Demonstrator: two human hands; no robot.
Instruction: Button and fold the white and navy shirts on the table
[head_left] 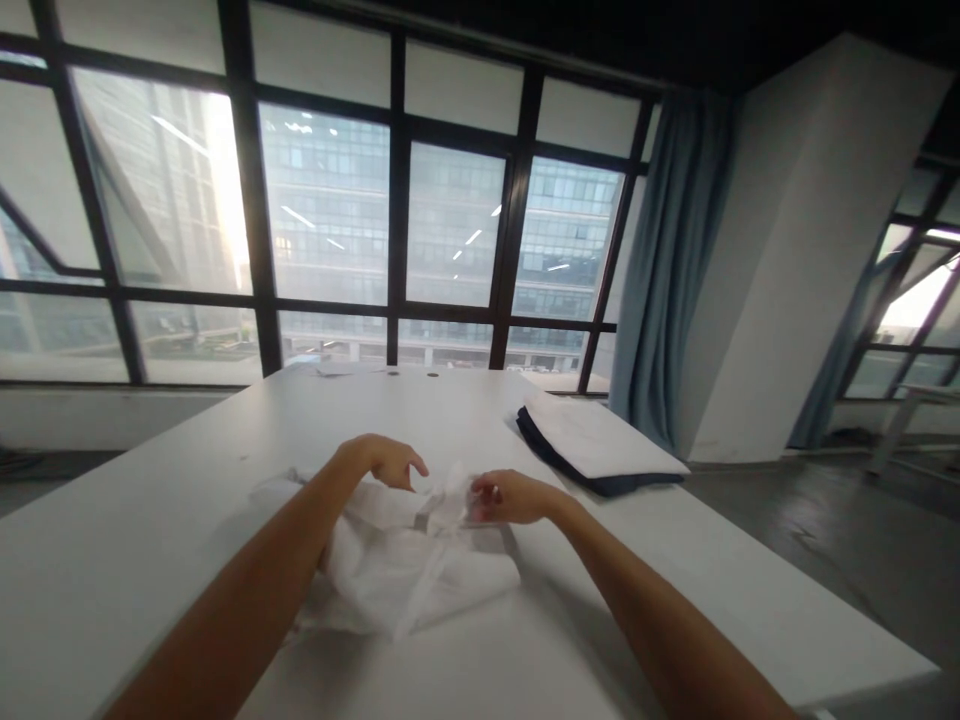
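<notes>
A crumpled white garment (420, 575), thin and slightly see-through, lies bunched on the table before me; its exact kind does not show. My left hand (386, 462) reaches over the cloth's far left side, its visible fingers curved and apart, with no cloth plainly between them. On the right, my right hand (511, 497) has its fingers curled and pinched at a raised fold of the same garment. A short gap separates both hands. Part of the fabric is hidden behind my left forearm, and blur softens the fingertips.
The white table (645, 600) stretches toward the windows (322, 210). Near its right edge lies a flat stack with white cloth (600, 435) over dark navy cloth (559, 462). A blue curtain (667, 270) and a white pillar (780, 250) stand beyond the table on the right.
</notes>
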